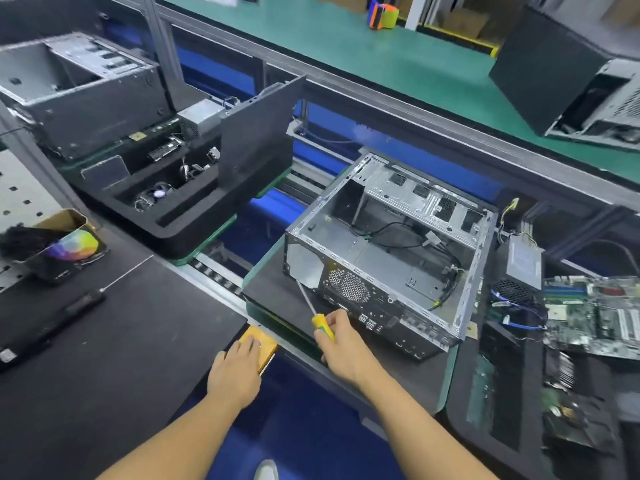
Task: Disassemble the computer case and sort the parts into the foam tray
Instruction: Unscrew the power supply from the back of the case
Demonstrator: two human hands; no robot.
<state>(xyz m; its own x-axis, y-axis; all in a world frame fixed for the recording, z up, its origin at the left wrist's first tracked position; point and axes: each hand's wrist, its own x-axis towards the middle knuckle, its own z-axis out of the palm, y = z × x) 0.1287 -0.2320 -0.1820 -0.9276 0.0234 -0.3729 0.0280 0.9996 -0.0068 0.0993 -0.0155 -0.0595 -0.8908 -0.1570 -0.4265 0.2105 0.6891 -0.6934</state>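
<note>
An open grey computer case (pixel 388 251) lies on its side on a dark pallet, its inside nearly bare apart from black cables. My right hand (pixel 341 344) grips a yellow-handled screwdriver (pixel 320 322), whose shaft points up and left toward the case's rear corner. My left hand (pixel 239 365) rests flat on a yellow button box (pixel 265 342) at the bench edge. A black foam tray (pixel 502 386) at the right holds a power supply (pixel 523 263) and a green motherboard (pixel 595 313). A second foam tray (pixel 180 206) at the left holds a fan and small parts.
Another stripped case (pixel 79 91) sits behind the left tray, and a black side panel (pixel 258 133) stands upright in it. A long screwdriver (pixel 69 306) lies on the black mat at the left. A cardboard box (pixel 62 237) holds odds and ends. A green shelf (pixel 363 53) runs behind.
</note>
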